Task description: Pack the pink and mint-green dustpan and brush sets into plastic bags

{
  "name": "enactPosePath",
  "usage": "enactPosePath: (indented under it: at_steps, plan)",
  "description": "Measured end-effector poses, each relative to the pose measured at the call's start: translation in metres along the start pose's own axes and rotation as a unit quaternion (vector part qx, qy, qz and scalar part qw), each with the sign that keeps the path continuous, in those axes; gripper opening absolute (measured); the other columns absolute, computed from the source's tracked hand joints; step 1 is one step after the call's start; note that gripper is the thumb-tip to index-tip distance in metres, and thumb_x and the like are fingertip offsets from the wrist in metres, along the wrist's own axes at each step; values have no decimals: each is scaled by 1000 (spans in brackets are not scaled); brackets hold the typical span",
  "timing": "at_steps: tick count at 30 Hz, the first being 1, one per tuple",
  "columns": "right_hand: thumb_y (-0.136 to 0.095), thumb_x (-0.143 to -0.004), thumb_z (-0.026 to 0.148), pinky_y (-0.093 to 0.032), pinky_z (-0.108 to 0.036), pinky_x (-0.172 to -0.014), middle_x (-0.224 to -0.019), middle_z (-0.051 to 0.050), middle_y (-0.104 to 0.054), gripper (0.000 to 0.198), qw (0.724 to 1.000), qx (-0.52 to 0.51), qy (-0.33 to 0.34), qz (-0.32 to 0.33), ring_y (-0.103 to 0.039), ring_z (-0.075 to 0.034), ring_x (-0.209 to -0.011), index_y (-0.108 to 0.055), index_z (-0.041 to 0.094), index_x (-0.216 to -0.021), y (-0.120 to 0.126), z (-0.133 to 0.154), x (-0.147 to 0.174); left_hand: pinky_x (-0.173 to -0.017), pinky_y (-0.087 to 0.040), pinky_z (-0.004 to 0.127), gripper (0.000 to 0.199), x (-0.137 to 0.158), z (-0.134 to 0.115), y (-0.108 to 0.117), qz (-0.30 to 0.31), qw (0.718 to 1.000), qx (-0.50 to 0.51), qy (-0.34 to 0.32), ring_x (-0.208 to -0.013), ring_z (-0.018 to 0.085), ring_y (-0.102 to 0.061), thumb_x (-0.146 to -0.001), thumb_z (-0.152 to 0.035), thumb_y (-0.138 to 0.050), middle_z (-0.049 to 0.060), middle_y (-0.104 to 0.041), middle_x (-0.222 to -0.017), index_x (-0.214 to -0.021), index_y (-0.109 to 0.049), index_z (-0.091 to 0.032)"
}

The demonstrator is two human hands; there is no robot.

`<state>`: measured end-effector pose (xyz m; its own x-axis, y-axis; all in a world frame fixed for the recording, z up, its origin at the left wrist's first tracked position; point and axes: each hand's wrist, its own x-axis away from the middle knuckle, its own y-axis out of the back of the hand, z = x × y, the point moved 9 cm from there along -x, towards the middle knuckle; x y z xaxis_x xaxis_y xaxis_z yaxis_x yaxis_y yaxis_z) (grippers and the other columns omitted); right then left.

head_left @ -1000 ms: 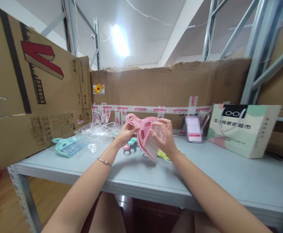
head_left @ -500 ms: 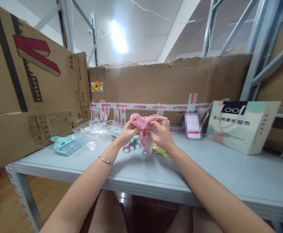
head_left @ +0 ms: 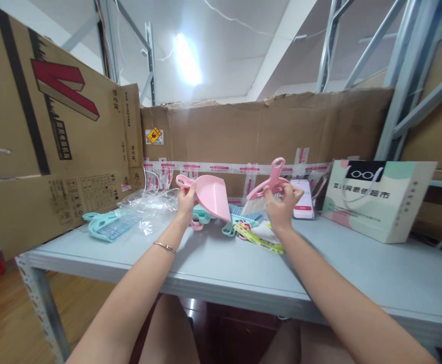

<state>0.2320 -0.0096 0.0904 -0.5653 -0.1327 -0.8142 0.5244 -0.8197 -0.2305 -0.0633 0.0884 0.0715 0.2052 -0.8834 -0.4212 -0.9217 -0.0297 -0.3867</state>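
A small pink dustpan (head_left: pixel 211 194) is held up by its handle in my left hand (head_left: pixel 186 202), its open edge facing right. My right hand (head_left: pixel 283 205) grips a pink hand brush (head_left: pixel 272 184) with white bristles; its handle points up and the bristles hang down to the left. The two pink pieces are apart, both above the table. Behind and below the dustpan lie teal dustpans (head_left: pixel 203 215) and a brush with blue bristles (head_left: pixel 249 216), partly hidden. Yellow-green packaging (head_left: pixel 261 238) rests on the table below my right hand.
At the left of the table (head_left: pixel 206 263) lie a teal dustpan and brush set (head_left: pixel 109 226) and crumpled clear plastic bags (head_left: pixel 148 205). A phone (head_left: pixel 302 199) leans at the back right beside a paper bag (head_left: pixel 380 199). Cardboard (head_left: pixel 224 131) walls the back; a large carton (head_left: pixel 73 141) stands left.
The pink brush and dustpan, nested together before, are now separated. My left hand has moved slightly left with the dustpan, my right hand to the right with the brush.
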Motion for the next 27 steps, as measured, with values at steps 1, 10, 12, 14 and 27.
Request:
enactPosePath:
  at_steps: [1, 10, 12, 14, 27]
  plan:
    - [-60, -72, 34, -38, -42, -90, -93, -6, -39, 18, 1000, 0, 2, -1, -44, -22, -94, -51, 21, -80, 0, 1, 0, -64, -49, 24, 32, 0, 0, 0, -2, 1000, -3, 1, -93, 17, -57, -73, -41, -61, 6, -61, -105, -97, -56, -20]
    - [-56, -77, 39, -39, -43, -88, -87, -5, -46, 18, 993, -28, 111, 25, -47, -23, -95, -50, 22, -79, 9, 43, 1, -75, -46, 29, 30, 0, -16, 2, -7, 997, 6, -74, -84, 18, -60, -75, -42, -57, 5, -65, -89, -90, -60, -17]
    - [-58, -76, 40, -37, -44, -90, -90, -6, -47, 20, 989, -18, 143, 25, -47, -23, -97, -52, 21, -80, 11, 52, 4, -74, -46, 30, 29, 1, -17, 0, 1, 997, 15, -75, -83, 18, -60, -76, -43, -57, 5, -66, -89, -90, -60, -17]
    - [-59, -76, 40, -38, -44, -88, -88, -6, -48, 20, 988, -17, 152, 34, -47, -23, -93, -52, 21, -81, 10, 56, 6, -76, -47, 31, 29, 2, -18, 0, 4, 997, 15, -81, -84, 18, -61, -76, -42, -58, 6, -66, -90, -90, -60, -17]
    - [-59, -78, 35, -44, -32, -69, -84, -4, -51, 17, 968, -132, 155, 149, -50, -17, -77, -50, 22, -81, -12, 98, 45, -82, -49, 36, 44, 28, -9, -52, 231, 971, 62, 16, -94, 24, -64, -70, -46, -68, 10, -68, -105, -103, -64, -17]
